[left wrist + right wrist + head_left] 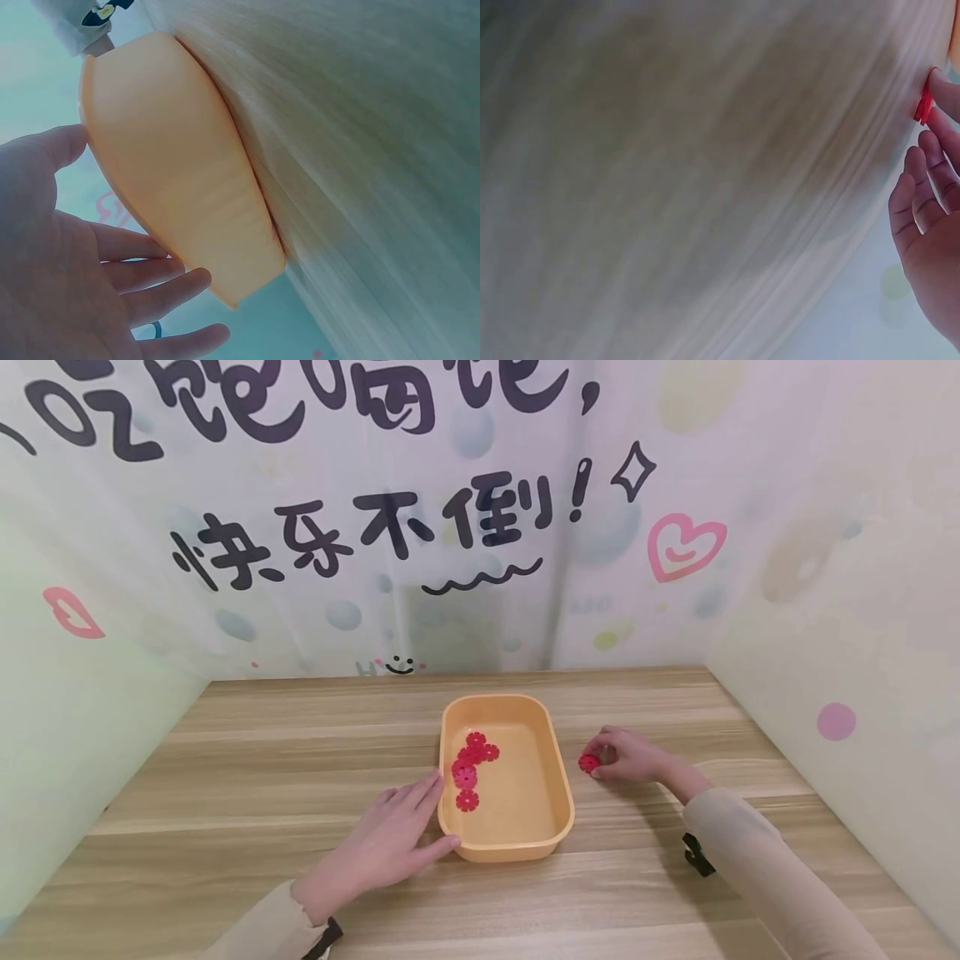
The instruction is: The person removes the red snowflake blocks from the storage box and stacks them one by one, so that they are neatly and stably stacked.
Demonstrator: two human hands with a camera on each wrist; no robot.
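A yellow-orange plastic tray (525, 845) stands on the table, with several red and pink notched flower-shaped discs (467, 800) lying along its left side. My left hand (382, 839) touches the tray's left rim; in the left wrist view its fingers (165, 292) are spread and fairly straight against the outer wall. To the right of the tray, my right hand (628, 755) pinches a red flower-shaped disc (588, 763) between thumb and finger, at the tabletop. The right wrist view shows this red disc (925, 105) edge-on, its other fingers loosely bent.
The wood-grain table (300, 743) reaches back to a white printed curtain (480, 627) with black lettering. Pale walls (847, 635) close in the left and right sides. Black straps (699, 855) show at the sleeves.
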